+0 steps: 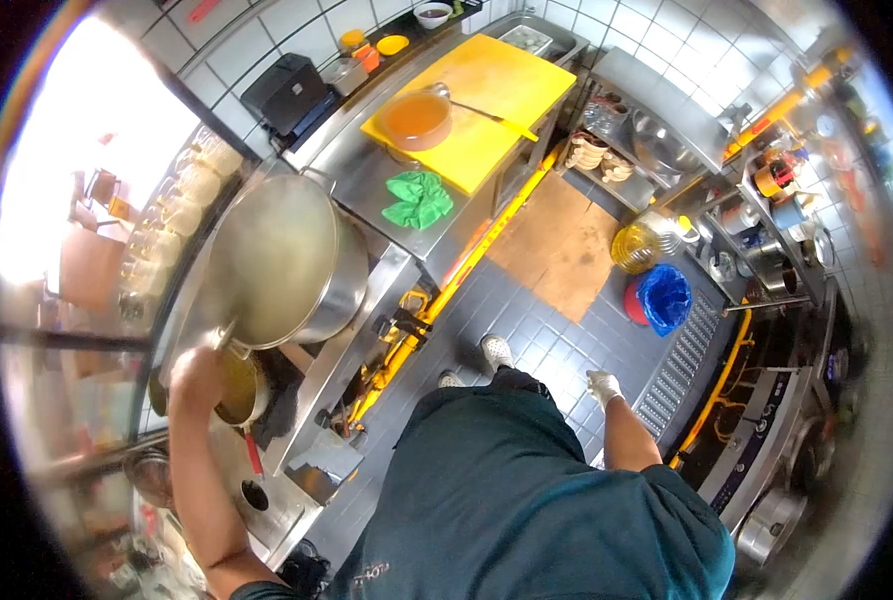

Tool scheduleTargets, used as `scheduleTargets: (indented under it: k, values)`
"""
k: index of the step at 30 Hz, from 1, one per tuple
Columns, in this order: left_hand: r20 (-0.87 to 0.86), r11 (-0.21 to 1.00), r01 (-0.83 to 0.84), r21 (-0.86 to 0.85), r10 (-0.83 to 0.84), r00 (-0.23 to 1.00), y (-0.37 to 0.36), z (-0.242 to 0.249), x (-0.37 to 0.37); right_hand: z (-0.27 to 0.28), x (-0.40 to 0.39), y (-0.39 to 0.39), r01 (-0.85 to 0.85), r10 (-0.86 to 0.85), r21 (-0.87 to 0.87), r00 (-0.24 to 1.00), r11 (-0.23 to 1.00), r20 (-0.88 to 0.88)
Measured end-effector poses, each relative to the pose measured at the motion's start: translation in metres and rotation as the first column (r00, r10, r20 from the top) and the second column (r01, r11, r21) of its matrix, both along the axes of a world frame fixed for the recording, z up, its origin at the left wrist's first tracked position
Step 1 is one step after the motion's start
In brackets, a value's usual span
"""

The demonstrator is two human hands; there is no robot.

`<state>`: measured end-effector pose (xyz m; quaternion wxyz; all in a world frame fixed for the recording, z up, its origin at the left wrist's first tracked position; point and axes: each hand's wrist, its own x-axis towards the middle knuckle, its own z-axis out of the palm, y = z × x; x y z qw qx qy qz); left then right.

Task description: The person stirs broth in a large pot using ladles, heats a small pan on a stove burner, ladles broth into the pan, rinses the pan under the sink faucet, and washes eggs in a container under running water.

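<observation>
My left hand (197,384) is closed on a metal handle at the near rim of a large steel stockpot (351,270). Pale, cloudy contents fill much of the pot, and steam blurs the view into it. Just beside my hand, a smaller pan (243,390) with a red handle sits on the stove, partly covered by my wrist. Down at my right side, my right hand (603,386) wears a white glove, its fingers curled with nothing showing in them. It hangs over the tiled floor, well away from the counters.
A yellow cutting board (511,75) on the steel counter carries a bowl of orange-brown liquid (415,121) and a long-handled ladle. A green cloth (417,199) lies nearby. On the floor are a cardboard sheet (551,240) and a blue-lined bin (663,299). Shelves stand at right.
</observation>
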<state>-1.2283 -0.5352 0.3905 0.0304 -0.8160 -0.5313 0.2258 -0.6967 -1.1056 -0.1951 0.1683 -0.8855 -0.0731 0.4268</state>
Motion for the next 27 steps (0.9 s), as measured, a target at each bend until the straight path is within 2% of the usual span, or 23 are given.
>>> scheduleTargets:
  k: [2, 3, 4, 5, 6, 9, 10, 11, 13, 16, 18, 19, 21, 22, 24, 27]
  values:
    - [-0.007, 0.994, 0.018, -0.107, -0.019, 1.000, 0.018, 0.000, -0.028, -0.017, -0.018, -0.016, 0.180, -0.164, 0.179, 0.981, 0.967, -0.101]
    - [-0.038, 0.982, 0.095, -0.161, -0.102, 0.994, 0.022, 0.004, -0.034, -0.023, -0.023, -0.022, 0.276, -0.240, 0.258, 0.957, 0.926, -0.160]
    - [-0.061, 0.961, 0.172, -0.216, -0.190, 0.980, 0.025, 0.012, -0.037, -0.021, -0.019, -0.018, 0.170, -0.157, 0.195, 0.984, 0.966, -0.081]
    - [-0.078, 0.930, 0.247, -0.273, -0.278, 0.958, 0.028, 0.024, -0.037, -0.038, -0.017, -0.025, 0.081, -0.072, 0.214, 0.996, 0.973, -0.050]
    - [0.048, 0.954, 0.017, -0.299, -0.003, 0.999, 0.009, 0.050, -0.008, -0.070, -0.013, -0.040, -0.008, 0.013, 0.229, 1.000, 0.973, -0.018]
    - [0.133, 0.931, 0.119, -0.345, -0.077, 0.988, 0.011, 0.056, -0.002, -0.093, -0.011, -0.050, -0.082, 0.082, 0.274, 0.997, 0.958, 0.012]
    - [0.178, 0.898, 0.079, -0.433, -0.001, 0.984, 0.010, 0.061, 0.007, -0.090, -0.014, -0.050, -0.038, 0.038, 0.260, 0.999, 0.965, 0.004]
    - [0.204, 0.896, 0.099, -0.433, -0.010, 0.979, 0.011, 0.057, 0.010, -0.084, -0.018, -0.048, 0.006, -0.005, 0.247, 1.000, 0.969, -0.003]
    - [0.255, 0.890, 0.143, -0.432, -0.031, 0.966, 0.015, 0.040, 0.014, -0.027, -0.032, -0.023, 0.164, -0.164, 0.159, 0.986, 0.974, -0.015]
    - [0.379, 0.949, 0.141, -0.282, -0.025, 0.925, 0.016, -0.002, 0.021, 0.004, -0.042, -0.007, 0.150, -0.150, -0.006, 0.989, 0.989, 0.008]
    - [0.432, 0.977, 0.100, -0.187, -0.009, 0.902, 0.009, -0.011, 0.036, 0.031, -0.049, -0.006, 0.346, -0.333, 0.119, 0.936, 0.931, -0.113]
    - [0.420, 0.986, 0.094, -0.136, -0.028, 0.907, 0.010, -0.018, 0.036, 0.039, -0.050, -0.006, 0.440, -0.411, 0.174, 0.894, 0.881, -0.179]
    - [0.393, 0.996, 0.083, -0.032, -0.064, 0.917, 0.012, -0.038, 0.038, 0.036, -0.048, -0.014, 0.464, -0.426, 0.173, 0.878, 0.869, -0.217]
    - [0.314, 0.998, 0.050, -0.040, -0.035, 0.949, 0.012, -0.040, 0.042, 0.035, -0.048, -0.017, 0.476, -0.433, 0.172, 0.870, 0.862, -0.237]
    - [0.308, 0.999, 0.007, 0.032, -0.016, 0.951, 0.019, -0.062, 0.036, 0.060, -0.058, -0.012, 0.481, -0.446, 0.153, 0.869, 0.863, -0.215]
    - [0.266, 0.996, -0.068, 0.056, 0.051, 0.963, 0.023, -0.078, 0.031, 0.053, -0.062, -0.025, 0.426, -0.406, 0.144, 0.902, 0.893, -0.150]
